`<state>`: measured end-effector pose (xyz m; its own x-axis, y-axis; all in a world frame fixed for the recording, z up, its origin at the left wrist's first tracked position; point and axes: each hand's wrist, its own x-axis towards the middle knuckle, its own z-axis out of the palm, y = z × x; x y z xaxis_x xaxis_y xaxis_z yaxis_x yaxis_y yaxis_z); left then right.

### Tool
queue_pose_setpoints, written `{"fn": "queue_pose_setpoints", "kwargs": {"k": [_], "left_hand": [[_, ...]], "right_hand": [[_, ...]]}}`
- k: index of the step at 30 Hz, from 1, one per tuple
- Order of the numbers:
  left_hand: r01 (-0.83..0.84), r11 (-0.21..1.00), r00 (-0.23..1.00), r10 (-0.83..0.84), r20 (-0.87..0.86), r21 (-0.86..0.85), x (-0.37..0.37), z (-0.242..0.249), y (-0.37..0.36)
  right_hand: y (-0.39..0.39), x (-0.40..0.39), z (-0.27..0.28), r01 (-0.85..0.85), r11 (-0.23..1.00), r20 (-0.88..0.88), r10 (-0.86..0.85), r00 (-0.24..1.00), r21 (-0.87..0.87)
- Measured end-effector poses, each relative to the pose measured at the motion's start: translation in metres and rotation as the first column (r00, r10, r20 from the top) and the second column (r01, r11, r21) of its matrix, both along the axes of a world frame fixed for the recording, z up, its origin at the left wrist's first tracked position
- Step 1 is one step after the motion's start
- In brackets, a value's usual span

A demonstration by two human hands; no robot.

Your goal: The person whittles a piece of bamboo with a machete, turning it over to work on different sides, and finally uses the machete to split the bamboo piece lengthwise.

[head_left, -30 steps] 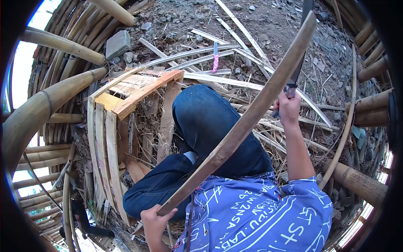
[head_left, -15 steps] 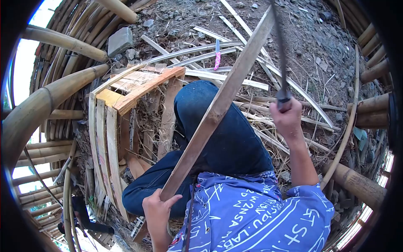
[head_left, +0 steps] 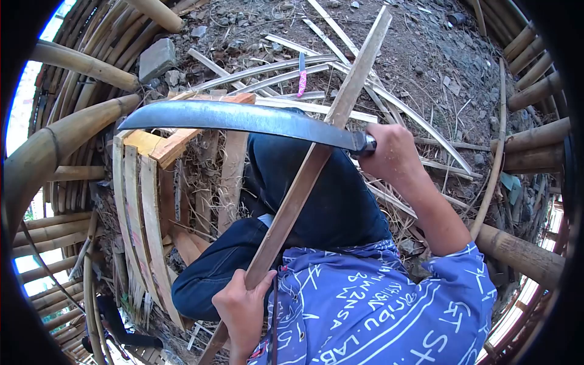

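A long bamboo strip (head_left: 294, 204) slants from the lower left up to the top centre, across my jeans. My left hand (head_left: 241, 304) is wrapped round its lower part. My right hand (head_left: 394, 152) grips the handle of a large curved machete (head_left: 243, 118). The blade points left and lies across the strip, near the strip's middle, hiding part of it; whether the two touch is hard to tell.
A wooden frame with slats (head_left: 149, 207) stands at the left. Thin split strips (head_left: 420, 125) and a pink-handled knife (head_left: 302, 79) lie on the ground ahead. A grey block (head_left: 157, 60) sits upper left. Bamboo poles (head_left: 85, 64) line both sides. Another person (head_left: 125, 331) shows at the lower left.
The machete has swung from upright to sideways, its blade now across the strip. My right hand has moved slightly left. The view has shifted a little, and my left hand still holds the strip.
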<state>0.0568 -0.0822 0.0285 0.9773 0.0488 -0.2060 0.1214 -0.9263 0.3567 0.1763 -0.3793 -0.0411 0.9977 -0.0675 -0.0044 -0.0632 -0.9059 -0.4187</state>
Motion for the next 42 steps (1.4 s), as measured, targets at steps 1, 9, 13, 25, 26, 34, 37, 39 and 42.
{"fn": "queue_pose_setpoints", "kwargs": {"k": [1, 9, 13, 25, 26, 34, 37, 39, 42], "left_hand": [[0.005, 1.000, 1.000, -0.005, 0.000, -0.025, -0.001, 0.000, -0.001], [-0.030, 0.991, 0.995, 0.017, -0.098, -0.133, -0.004, 0.000, 0.001], [-0.018, 0.992, 0.996, 0.007, -0.089, -0.123, -0.007, 0.002, 0.006], [0.011, 0.999, 0.996, -0.014, -0.093, -0.033, -0.009, 0.010, 0.018], [-0.047, 0.998, 0.990, 0.041, -0.137, -0.035, -0.009, 0.005, 0.017], [-0.133, 0.991, 0.979, 0.126, -0.159, -0.030, -0.002, 0.007, 0.006], [-0.115, 0.993, 0.983, 0.112, -0.147, -0.017, -0.003, 0.012, 0.002], [-0.104, 0.994, 0.986, 0.101, -0.130, -0.016, -0.005, 0.008, 0.005], [-0.109, 0.994, 0.986, 0.107, -0.132, -0.012, -0.004, 0.005, 0.004]], "right_hand": [[-0.001, 0.003, -0.004, 0.016, 1.000, 0.023, -0.015, 1.000, -0.023], [-0.005, 0.019, -0.006, -0.004, 0.991, 0.078, 0.015, 0.997, -0.131], [-0.026, 0.028, -0.010, 0.098, 0.957, -0.039, -0.113, 0.993, -0.274], [-0.077, 0.006, -0.007, 0.512, 0.759, -0.237, -0.454, 0.859, 0.403], [-0.068, -0.002, -0.012, 0.436, 0.706, -0.238, -0.367, 0.899, 0.558], [-0.012, -0.027, -0.024, 0.130, 0.805, -0.019, -0.146, 0.989, 0.579], [-0.009, -0.023, -0.010, 0.181, 0.903, -0.114, -0.147, 0.982, 0.391], [-0.010, -0.022, -0.011, 0.168, 0.902, -0.077, -0.149, 0.986, 0.397], [-0.010, -0.025, -0.007, 0.124, 0.893, -0.074, -0.102, 0.992, 0.432]]}}
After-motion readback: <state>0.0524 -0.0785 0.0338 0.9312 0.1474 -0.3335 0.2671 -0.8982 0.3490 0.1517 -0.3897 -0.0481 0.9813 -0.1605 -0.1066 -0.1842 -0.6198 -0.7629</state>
